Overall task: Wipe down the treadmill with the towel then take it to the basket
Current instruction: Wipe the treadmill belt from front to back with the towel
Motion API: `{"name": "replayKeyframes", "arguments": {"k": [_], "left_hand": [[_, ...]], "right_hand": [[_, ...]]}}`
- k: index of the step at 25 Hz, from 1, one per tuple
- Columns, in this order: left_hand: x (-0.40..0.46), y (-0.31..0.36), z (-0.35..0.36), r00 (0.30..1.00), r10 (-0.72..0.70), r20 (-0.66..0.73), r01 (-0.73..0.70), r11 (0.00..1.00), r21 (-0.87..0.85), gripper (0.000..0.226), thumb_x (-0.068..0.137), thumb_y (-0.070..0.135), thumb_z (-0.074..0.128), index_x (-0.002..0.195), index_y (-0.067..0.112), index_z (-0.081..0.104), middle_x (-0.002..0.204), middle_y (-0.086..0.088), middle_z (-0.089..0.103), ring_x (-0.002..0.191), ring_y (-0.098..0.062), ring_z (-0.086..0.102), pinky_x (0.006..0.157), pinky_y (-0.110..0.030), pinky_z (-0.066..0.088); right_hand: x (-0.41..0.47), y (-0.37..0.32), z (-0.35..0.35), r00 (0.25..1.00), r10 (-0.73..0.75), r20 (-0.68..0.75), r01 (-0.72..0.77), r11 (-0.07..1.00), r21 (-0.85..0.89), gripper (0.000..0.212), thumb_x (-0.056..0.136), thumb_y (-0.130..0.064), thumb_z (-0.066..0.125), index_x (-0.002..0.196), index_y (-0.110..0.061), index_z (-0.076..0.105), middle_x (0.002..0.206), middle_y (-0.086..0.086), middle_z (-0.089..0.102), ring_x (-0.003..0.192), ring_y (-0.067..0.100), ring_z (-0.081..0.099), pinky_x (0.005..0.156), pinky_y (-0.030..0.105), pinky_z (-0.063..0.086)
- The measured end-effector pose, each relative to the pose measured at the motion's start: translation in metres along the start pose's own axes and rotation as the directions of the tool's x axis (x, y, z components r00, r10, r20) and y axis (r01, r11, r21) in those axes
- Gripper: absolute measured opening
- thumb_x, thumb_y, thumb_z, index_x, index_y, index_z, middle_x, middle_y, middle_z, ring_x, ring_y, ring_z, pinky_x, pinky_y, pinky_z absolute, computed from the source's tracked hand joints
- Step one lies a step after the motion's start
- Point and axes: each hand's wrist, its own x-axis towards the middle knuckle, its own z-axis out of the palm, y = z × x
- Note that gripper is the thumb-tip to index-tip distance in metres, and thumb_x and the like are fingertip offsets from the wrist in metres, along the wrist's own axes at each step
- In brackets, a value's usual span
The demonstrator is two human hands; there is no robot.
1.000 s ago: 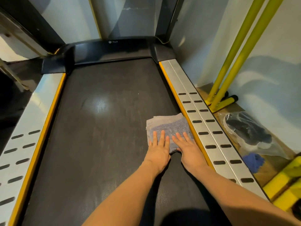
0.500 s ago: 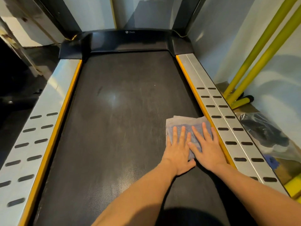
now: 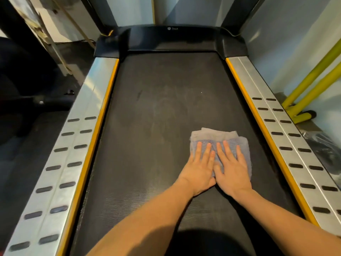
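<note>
Left hand (image 3: 198,170) and right hand (image 3: 232,169) lie flat, fingers extended, side by side, palms pressed on the folded grey-blue terry towel (image 3: 219,140); neither grips it. Towel sits on the black treadmill belt (image 3: 156,108), nearer the right silver slotted side rail (image 3: 287,145).

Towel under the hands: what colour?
The towel is pale grey-blue, with a greyer folded edge at its far side; head view shows it.
</note>
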Motion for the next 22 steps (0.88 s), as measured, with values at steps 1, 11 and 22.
{"name": "replayKeyframes", "arguments": {"k": [1, 11, 22], "left_hand": [[-0.017, -0.020, 0.000, 1.000, -0.012, -0.020, 0.012, 1.000, 0.019, 0.085, 0.094, 0.055, -0.001, 0.156, -0.003, 0.004, 0.163, -0.027, -0.001, 0.148, -0.050, -0.015, 0.119, -0.062, 0.000], [-0.219, -0.193, -0.041, 0.972, -0.200, -0.123, 0.224, 0.949, 0.222, 0.078, 0.098, 0.049, 0.040, 0.155, -0.001, 0.020, 0.156, -0.028, 0.027, 0.146, -0.050, 0.011, 0.119, -0.049, 0.002], [-0.138, -0.244, -0.058, 0.964, -0.254, 0.080, 0.236, 0.954, 0.186, 0.070, 0.105, 0.045, 0.017, 0.157, 0.004, -0.008, 0.162, -0.025, -0.011, 0.144, -0.036, -0.028, 0.122, -0.056, -0.005]], "right_hand": [[0.006, -0.024, 0.007, 1.000, -0.022, 0.021, 0.022, 1.000, 0.017, 0.066, 0.099, -0.042, 0.010, 0.157, -0.014, 0.023, 0.163, 0.003, 0.026, 0.154, 0.018, 0.011, 0.122, 0.052, 0.013], [0.020, -0.293, 0.012, 0.960, -0.263, 0.094, 0.231, 0.937, 0.260, 0.065, 0.094, -0.054, 0.013, 0.156, -0.044, -0.007, 0.166, -0.002, -0.013, 0.149, 0.040, -0.023, 0.121, 0.055, -0.008], [0.130, -0.278, 0.026, 0.953, -0.298, 0.058, 0.282, 0.938, 0.200, 0.057, 0.101, -0.050, 0.016, 0.157, -0.046, 0.004, 0.168, -0.002, -0.003, 0.152, 0.040, -0.007, 0.123, 0.053, -0.001]]}}
